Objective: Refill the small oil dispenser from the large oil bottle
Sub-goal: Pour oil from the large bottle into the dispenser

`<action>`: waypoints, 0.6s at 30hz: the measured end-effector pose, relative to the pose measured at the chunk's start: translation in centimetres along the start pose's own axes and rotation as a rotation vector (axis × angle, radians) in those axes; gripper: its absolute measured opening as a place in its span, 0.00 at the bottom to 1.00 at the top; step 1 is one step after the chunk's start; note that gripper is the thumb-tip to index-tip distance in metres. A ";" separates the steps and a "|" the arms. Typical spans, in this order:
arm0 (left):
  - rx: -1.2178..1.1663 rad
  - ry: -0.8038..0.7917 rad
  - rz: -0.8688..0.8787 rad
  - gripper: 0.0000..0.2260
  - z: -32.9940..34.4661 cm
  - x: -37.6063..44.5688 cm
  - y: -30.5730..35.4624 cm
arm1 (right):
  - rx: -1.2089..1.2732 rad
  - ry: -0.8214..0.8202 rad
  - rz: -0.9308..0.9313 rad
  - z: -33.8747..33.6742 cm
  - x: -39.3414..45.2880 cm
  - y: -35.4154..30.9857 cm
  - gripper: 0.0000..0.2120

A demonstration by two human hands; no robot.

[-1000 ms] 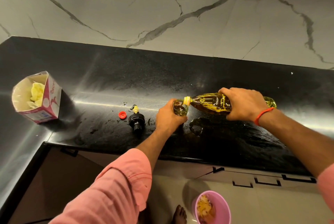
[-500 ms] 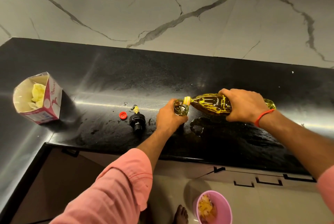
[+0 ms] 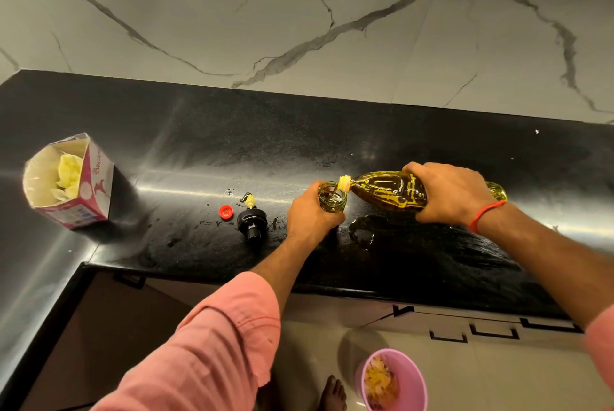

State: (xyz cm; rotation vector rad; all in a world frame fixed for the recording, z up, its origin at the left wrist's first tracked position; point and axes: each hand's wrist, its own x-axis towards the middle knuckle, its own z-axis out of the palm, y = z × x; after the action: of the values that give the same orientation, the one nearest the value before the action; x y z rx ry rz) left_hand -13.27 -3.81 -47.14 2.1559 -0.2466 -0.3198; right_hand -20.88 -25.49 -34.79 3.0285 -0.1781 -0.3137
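My left hand point(image 3: 310, 214) grips the small glass oil dispenser point(image 3: 332, 200), which stands upright on the black counter point(image 3: 432, 151) with its mouth uncovered. My right hand point(image 3: 448, 193) holds the large plastic oil bottle point(image 3: 388, 191) tipped almost level, its yellow neck resting over the dispenser's rim. Golden oil fills most of the bottle. The dispenser's black pump top point(image 3: 251, 223) lies on the counter to the left, and beside it the bottle's red cap point(image 3: 226, 211).
An opened pink-and-white carton point(image 3: 69, 181) with yellowish scraps stands at the far left. A wet patch point(image 3: 368, 231) shines on the counter below the bottle. A pink bowl point(image 3: 395, 380) sits on the floor near a bare foot point(image 3: 334, 394). The marble wall rises behind.
The bottle's neck has shifted slightly left onto the dispenser's rim. Both hands keep their grip and stay nearly in place.
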 end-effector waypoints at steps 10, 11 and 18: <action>0.000 0.000 0.004 0.26 0.1 0.1 -0.1 | 0.009 -0.014 0.007 -0.2 -0.1 -0.1 0.37; 0.001 0.000 0.003 0.26 0.1 0.1 -0.2 | 0.008 -0.014 0.008 -0.2 -0.2 0.0 0.37; -0.012 0.002 -0.009 0.25 0.1 0.1 -0.1 | 0.004 -0.004 0.012 -0.3 -0.3 0.0 0.36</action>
State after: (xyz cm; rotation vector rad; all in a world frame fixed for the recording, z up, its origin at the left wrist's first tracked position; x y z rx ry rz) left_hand -13.19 -3.89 -47.34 2.1464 -0.2338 -0.3233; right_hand -21.10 -25.46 -34.44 3.0294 -0.1976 -0.3192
